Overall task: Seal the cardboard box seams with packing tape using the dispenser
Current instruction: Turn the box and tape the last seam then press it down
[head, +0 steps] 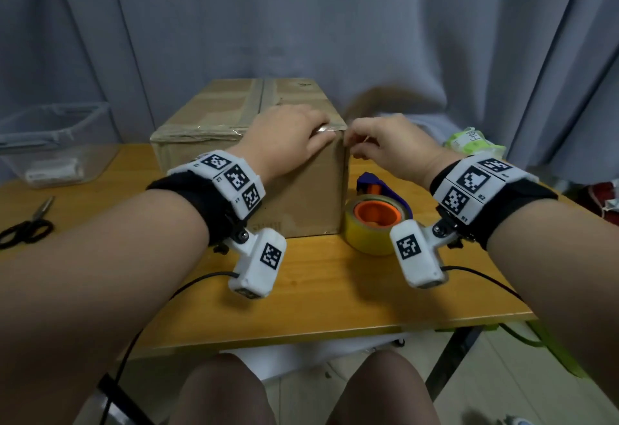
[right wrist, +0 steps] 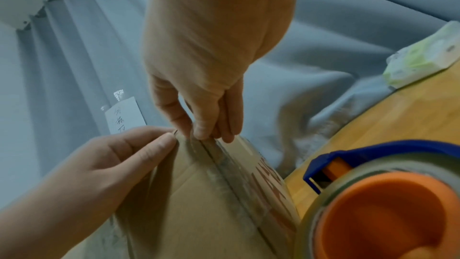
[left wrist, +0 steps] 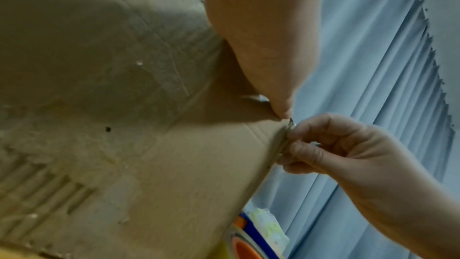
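A brown cardboard box stands on the wooden table, with clear tape along its top seams. My left hand lies flat on the box top, its straight fingers pressing glossy tape at the near right corner. My right hand meets that corner from the right, with curled fingers pinching the tape against the vertical edge; the right wrist view shows thumb and fingertips on it. The tape dispenser, blue with an orange hub and a yellowish roll, lies on the table beside the box, held by neither hand.
Black scissors lie at the table's left edge. A clear plastic bin stands at the back left, and a green-white wipes pack at the back right. A grey curtain hangs close behind. Cables trail off the front edge.
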`<action>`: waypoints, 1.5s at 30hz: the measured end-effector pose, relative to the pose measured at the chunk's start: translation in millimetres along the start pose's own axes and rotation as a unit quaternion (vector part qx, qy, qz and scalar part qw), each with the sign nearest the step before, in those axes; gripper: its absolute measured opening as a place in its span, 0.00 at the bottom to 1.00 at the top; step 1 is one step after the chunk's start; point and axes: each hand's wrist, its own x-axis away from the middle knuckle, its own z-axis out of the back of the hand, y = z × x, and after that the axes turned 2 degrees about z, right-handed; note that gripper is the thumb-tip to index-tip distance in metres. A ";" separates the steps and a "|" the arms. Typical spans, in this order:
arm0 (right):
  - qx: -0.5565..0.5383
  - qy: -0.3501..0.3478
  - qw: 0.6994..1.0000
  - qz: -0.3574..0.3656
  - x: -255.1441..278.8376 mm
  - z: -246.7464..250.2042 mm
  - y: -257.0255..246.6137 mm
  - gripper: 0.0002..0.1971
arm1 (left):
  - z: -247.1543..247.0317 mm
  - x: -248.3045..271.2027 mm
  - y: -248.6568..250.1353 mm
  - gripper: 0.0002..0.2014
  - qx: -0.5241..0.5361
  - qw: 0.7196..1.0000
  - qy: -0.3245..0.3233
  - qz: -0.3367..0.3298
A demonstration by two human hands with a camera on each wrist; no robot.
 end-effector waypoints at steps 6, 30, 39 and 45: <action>0.070 0.019 0.996 0.045 -9.0 0.7 -6.5 0.04 | -1.8 1.1 0.1 0.21 -0.002 1.000 0.018 0.014; -0.228 0.033 0.973 -0.007 11.3 -66.8 9.7 0.58 | -6.9 15.4 9.3 0.19 0.009 0.997 0.072 0.038; -0.172 0.201 0.963 -0.046 -4.2 -54.0 11.9 0.22 | -10.6 15.5 10.8 0.18 0.003 0.996 0.083 0.036; -0.194 0.174 0.942 -0.213 12.1 -75.5 1.5 0.17 | -29.7 26.3 10.5 0.25 -0.056 0.992 0.109 0.010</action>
